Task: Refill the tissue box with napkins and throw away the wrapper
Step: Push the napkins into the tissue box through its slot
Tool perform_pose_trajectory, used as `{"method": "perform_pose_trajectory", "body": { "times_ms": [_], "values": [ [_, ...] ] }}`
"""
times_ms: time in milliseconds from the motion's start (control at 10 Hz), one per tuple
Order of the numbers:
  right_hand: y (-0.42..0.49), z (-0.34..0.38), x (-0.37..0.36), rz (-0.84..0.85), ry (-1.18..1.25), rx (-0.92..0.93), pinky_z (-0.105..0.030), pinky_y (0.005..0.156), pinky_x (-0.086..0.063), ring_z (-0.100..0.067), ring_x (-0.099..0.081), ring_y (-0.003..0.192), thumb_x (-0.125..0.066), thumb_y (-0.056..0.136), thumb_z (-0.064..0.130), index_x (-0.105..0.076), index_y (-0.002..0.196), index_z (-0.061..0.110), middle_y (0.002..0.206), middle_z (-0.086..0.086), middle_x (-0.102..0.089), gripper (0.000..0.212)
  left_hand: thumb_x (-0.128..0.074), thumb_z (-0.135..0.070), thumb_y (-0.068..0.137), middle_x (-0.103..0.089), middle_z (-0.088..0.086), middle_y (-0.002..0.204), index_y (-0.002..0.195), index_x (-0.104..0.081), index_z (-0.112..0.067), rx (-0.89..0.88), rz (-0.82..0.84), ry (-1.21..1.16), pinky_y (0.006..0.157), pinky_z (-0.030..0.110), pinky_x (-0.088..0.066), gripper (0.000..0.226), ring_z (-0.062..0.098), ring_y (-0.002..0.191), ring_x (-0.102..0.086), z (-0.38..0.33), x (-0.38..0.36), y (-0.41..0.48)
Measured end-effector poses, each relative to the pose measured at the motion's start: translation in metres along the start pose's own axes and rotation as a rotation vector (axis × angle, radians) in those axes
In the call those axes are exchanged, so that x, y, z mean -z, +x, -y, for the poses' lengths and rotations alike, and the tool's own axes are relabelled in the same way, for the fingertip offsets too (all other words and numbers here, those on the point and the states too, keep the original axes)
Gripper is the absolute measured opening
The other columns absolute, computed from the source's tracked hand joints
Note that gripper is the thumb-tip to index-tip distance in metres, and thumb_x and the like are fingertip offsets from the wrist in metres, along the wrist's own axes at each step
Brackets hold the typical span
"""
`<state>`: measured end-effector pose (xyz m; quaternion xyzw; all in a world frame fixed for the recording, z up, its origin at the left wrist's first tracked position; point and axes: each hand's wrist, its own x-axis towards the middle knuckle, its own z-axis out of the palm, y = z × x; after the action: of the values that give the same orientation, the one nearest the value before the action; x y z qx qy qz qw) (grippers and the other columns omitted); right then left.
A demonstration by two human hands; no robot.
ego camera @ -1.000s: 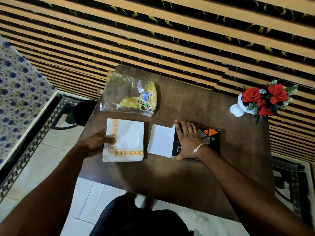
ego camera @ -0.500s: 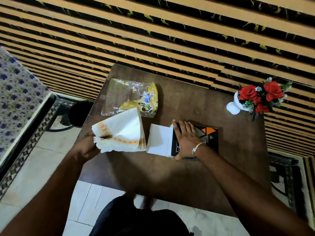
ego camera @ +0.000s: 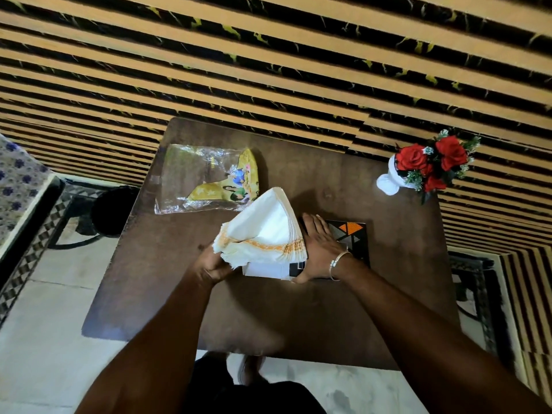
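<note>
While gripped by left hand (ego camera: 215,262), napkins (ego camera: 263,231) just beside right hand (ego camera: 321,249).

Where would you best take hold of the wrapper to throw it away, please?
Pinch the wrapper at its clear, crinkled near-left corner, coming from the table's left edge. It lies flat and empty there, while the napkins overlap its right end.

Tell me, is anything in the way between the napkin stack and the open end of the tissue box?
Nothing visible blocks it. The left hand holds the napkin stack tilted just above the white open flap of the tissue box. The right hand lies flat on the box top, beside the opening.
</note>
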<state>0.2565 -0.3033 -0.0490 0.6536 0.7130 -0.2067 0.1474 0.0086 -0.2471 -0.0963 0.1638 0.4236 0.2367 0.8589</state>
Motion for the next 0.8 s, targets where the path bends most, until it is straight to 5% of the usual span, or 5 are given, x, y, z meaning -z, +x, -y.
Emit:
{"method": "perform_pose_trajectory", "body": {
  "times_ms": [200,300,400,500,800],
  "values": [
    [-0.003,-0.001,-0.001,-0.056,0.017,0.03,-0.048,0.123,-0.002,-0.032,0.001,0.15,-0.07,0.039,0.078,0.012,0.152,0.019,0.16,-0.012,-0.003,0.152,-0.027,-0.005,0.107,-0.076,0.002,0.074,0.07,-0.081,-0.017,0.057,-0.037,0.058,0.059,0.024,-0.06,0.066,0.012,0.065,-0.074,0.01,0.028,0.02],
    [-0.006,-0.002,-0.001,-0.066,0.034,0.033,-0.047,0.124,-0.001,-0.031,-0.002,0.15,-0.069,0.04,0.08,0.01,0.153,0.02,0.159,-0.011,-0.005,0.15,-0.029,0.01,0.101,-0.067,-0.015,0.048,0.045,-0.074,-0.028,0.081,-0.165,0.239,0.045,0.015,-0.052,0.081,-0.002,0.045,-0.066,0.0,0.017,0.002],
    [-0.008,-0.004,0.001,-0.087,0.057,0.028,-0.047,0.124,-0.003,-0.031,-0.003,0.15,-0.068,0.04,0.081,0.009,0.153,0.02,0.159,-0.01,-0.006,0.149,-0.029,0.0,0.104,-0.066,-0.014,0.046,0.083,-0.059,-0.021,0.101,-0.186,0.295,0.042,0.016,-0.052,0.042,-0.001,0.042,-0.065,-0.003,0.012,0.0],
    [-0.009,-0.005,0.001,-0.107,0.075,0.034,-0.048,0.123,-0.006,-0.03,-0.006,0.15,-0.068,0.04,0.081,0.008,0.153,0.02,0.158,-0.008,-0.008,0.149,-0.031,-0.007,0.106,-0.069,-0.013,0.05,0.088,-0.051,-0.018,0.098,-0.205,0.316,0.046,0.018,-0.055,0.028,0.001,0.046,-0.067,-0.005,0.011,0.006],
    [-0.012,0.0,-0.004,-0.103,0.089,0.033,-0.048,0.123,-0.004,-0.033,-0.006,0.149,-0.069,0.039,0.08,0.006,0.153,0.019,0.158,-0.008,-0.007,0.15,-0.049,0.005,0.093,-0.072,0.023,0.097,0.117,-0.068,-0.001,0.015,-0.118,0.591,0.057,0.032,-0.054,0.032,0.032,0.082,-0.066,-0.024,-0.009,0.006]
  ]
}}
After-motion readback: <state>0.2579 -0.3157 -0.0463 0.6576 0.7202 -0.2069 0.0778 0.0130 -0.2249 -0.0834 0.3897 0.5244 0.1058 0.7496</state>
